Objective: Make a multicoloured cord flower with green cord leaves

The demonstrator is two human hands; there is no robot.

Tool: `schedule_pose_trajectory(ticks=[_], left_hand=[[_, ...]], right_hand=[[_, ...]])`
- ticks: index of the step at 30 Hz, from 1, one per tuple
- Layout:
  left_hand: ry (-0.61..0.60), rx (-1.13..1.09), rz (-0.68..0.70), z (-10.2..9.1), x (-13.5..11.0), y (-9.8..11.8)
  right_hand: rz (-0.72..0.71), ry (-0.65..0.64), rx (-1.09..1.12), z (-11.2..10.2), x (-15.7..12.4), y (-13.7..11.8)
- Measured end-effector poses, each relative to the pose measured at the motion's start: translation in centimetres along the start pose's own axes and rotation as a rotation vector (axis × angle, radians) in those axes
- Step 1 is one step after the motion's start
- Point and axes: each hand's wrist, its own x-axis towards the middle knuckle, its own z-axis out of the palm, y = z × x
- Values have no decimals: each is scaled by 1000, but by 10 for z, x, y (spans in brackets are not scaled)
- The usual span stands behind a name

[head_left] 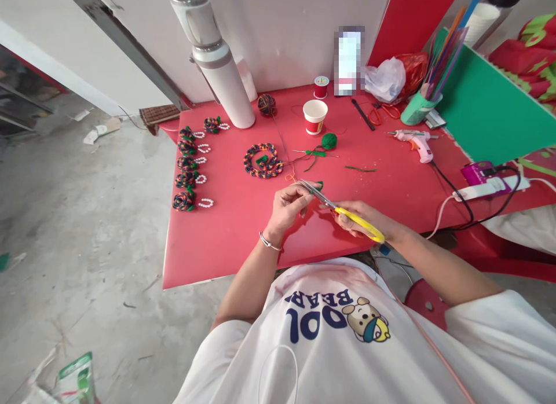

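In the head view, the small green piece [320, 186] is hard to make out, because it lies at the left hand's fingertips, partly behind the blades of the scissors [343, 212]; whether the blades touch it, I cannot tell. The left hand [287, 206] has its thumb and forefinger pinched together on this piece. The right hand [369, 212] is closed around the yellow handle, which hides some of its fingers. The phone [348, 62], at one o'clock from the left hand, is blurred into squares. Towards eleven o'clock lies a braided yarn ring [248, 167], knobbly and multicoloured; at one o'clock, a round green yarn ball [329, 141]. Between nine and ten o'clock stand rose-like yarn flowers [183, 200] with curved strings of white beads [205, 203], on the smooth red table [226, 236].
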Motion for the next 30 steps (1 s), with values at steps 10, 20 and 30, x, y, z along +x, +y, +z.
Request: schedule_pose_trajectory(ticks=[10,20,30], left_hand=[[-22,27,17,-1,0,-3],[71,29,42,-5,3,-6],[120,531,305,2,3,0]], right_hand=[[-14,1,8,4,1,-7],[-70,288,-184,-30,-16,5],[287,990,-1238,-126,-51,47]])
